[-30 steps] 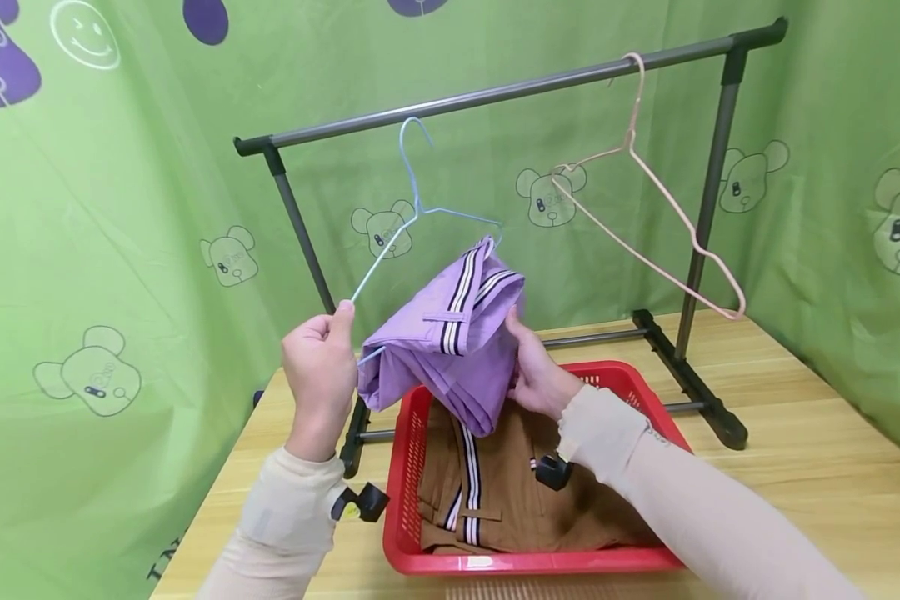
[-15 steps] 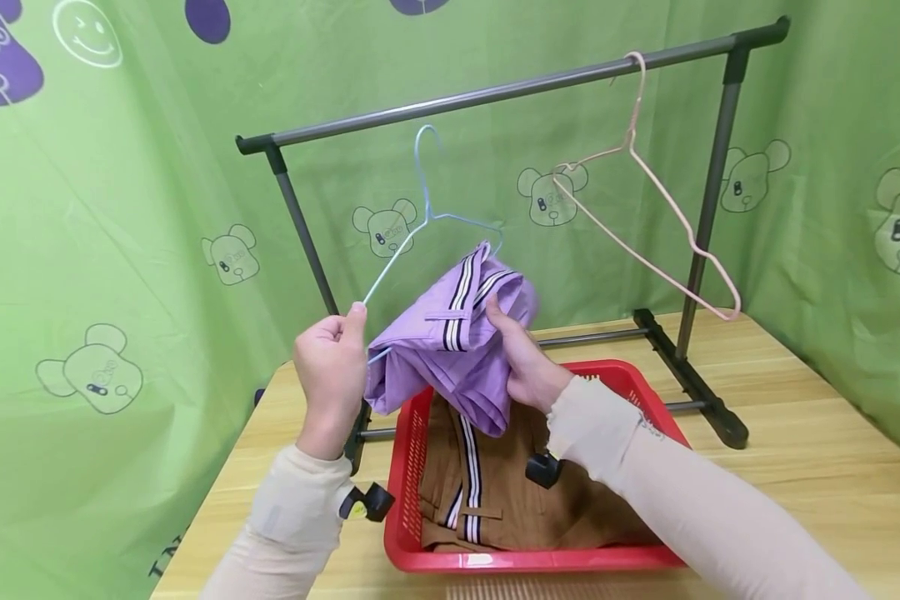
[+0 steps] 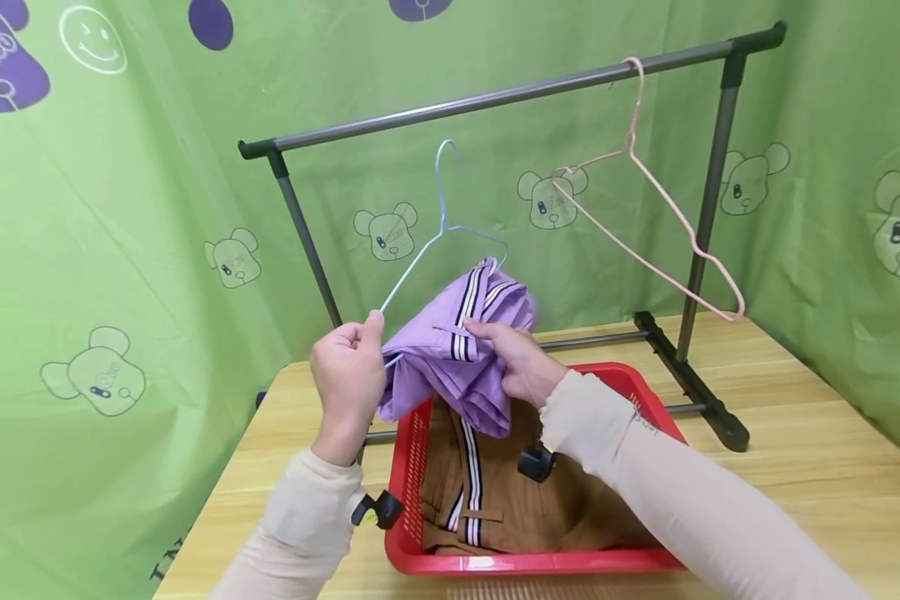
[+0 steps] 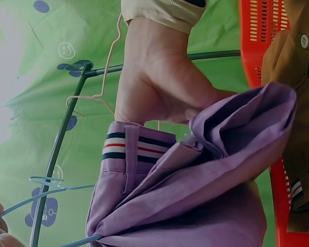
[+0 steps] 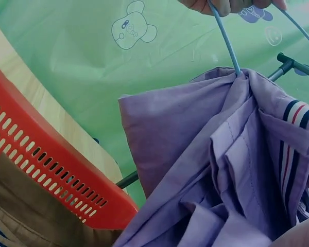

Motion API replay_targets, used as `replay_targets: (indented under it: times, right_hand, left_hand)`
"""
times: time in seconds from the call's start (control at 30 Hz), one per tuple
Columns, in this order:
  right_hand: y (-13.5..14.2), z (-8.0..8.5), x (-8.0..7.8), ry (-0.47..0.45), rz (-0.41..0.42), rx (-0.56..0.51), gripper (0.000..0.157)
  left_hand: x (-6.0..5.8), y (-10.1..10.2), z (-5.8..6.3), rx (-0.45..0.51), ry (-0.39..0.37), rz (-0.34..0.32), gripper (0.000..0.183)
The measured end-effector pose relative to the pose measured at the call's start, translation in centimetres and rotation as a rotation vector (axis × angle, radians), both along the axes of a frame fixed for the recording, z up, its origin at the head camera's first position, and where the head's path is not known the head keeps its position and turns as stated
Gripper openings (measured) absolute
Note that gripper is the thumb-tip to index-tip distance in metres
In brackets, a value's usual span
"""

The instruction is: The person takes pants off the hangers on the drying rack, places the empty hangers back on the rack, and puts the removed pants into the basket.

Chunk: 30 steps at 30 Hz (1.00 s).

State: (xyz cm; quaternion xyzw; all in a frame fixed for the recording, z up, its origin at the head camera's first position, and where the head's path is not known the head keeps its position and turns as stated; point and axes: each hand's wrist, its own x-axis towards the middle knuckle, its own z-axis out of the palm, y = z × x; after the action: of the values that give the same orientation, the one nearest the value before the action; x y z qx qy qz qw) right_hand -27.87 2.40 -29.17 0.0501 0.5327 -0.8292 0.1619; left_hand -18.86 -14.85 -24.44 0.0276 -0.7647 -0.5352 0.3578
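Observation:
My left hand (image 3: 347,379) grips the left end of a light blue wire hanger (image 3: 414,265), whose hook points up just below the rack's bar. Purple pants (image 3: 438,333) with a striped waistband hang folded over the hanger's lower bar. With thumb on the striped waistband, my right hand (image 3: 521,358) pinches the pants on their right side; its other fingers are hidden behind the cloth. In the left wrist view, the right hand (image 4: 162,82) reaches onto the purple cloth. The right wrist view shows the hanger wire (image 5: 226,43) running down into the fold.
A grey clothes rack (image 3: 457,107) stands on the wooden table (image 3: 810,417), with a pink hanger (image 3: 675,204) hooked on its bar at the right. Below my hands sits a red basket (image 3: 401,500) holding brown pants (image 3: 532,508). A green printed curtain (image 3: 150,250) surrounds the table.
The hanger and purple pants have shifted right and slightly down with my left hand. My right hand has moved left, its thumb going from the cloth's right edge onto the striped waistband.

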Motion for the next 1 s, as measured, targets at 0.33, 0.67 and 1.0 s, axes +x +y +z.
replay_targets:
  times: [0.33,0.67,1.0]
  right_hand:
    - [0.1,-1.0,-0.9,-0.020,0.036,-0.112,0.008]
    - [0.6,-1.7,-1.5,-0.027,0.057,-0.084,0.008]
    - [0.5,-1.2,-1.4,0.044,0.073,-0.115,0.010]
  left_hand:
    - [-0.2,0.0,-0.5,-0.030,0.011,0.011,0.040]
    - [-0.3,0.0,-0.7,-0.028,0.002,0.002,0.039]
    - [-0.4,-0.2,-1.0,-0.026,0.005,-0.007,0.038]
